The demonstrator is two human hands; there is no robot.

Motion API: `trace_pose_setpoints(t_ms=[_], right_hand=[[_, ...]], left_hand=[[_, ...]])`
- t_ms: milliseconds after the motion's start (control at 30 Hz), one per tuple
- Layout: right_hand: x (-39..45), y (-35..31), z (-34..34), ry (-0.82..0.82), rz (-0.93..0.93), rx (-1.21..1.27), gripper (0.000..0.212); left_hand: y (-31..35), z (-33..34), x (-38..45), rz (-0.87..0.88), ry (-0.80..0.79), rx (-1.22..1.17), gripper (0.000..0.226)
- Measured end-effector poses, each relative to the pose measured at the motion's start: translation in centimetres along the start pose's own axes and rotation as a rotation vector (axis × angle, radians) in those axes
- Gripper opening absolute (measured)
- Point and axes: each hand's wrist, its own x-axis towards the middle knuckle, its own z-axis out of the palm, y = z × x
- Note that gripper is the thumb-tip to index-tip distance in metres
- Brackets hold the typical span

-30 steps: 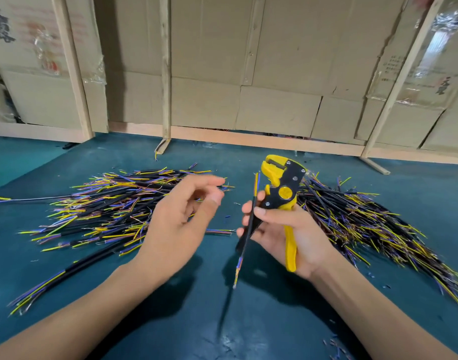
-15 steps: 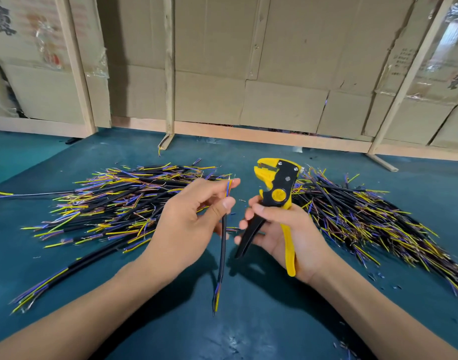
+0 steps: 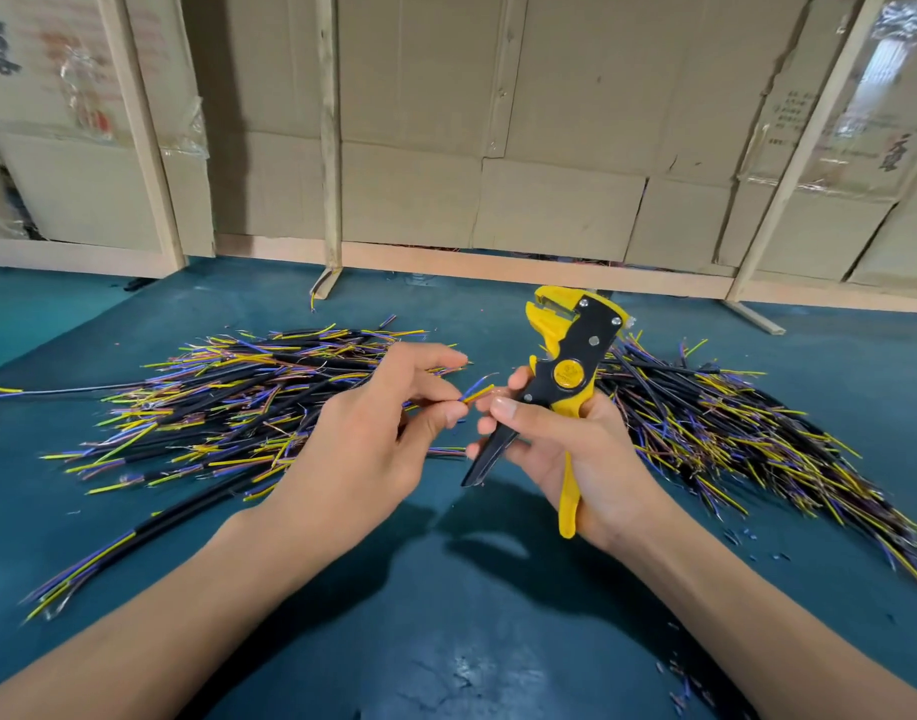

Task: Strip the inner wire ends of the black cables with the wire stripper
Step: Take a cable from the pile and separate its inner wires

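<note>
Here two hands [image 3: 365,449]; one stripper [image 3: 568,379]; two cable piles [image 3: 227,402].

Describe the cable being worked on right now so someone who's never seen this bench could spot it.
On the teal table, two cable piles flank the hands. Between them, the left hand pinches one cable, beside the yellow wire stripper in the right hand. Only this cable is lifted off the table.

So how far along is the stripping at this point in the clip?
Midway, as far as the piles show. Cables lie in a left pile and a right pile; which is finished I cannot tell. In hand: the left hand pinches one cable's coloured wire ends, and the right hand grips the wire stripper. The ends are not yet in its head.
</note>
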Motion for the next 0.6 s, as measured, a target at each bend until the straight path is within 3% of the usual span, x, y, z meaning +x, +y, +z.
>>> trace_pose_setpoints(t_ms=[267,600], right_hand=[[0.2,0.0,-0.3,0.067,-0.038,-0.062,0.024],[0.3,0.7,-0.7,0.073,-0.099,-0.07,0.023]], left_hand=[[-0.1,0.7,-0.2,-0.059,-0.055,-0.125,0.051],[-0.1,1.2,0.2,-0.272,0.105,-0.449,0.049]])
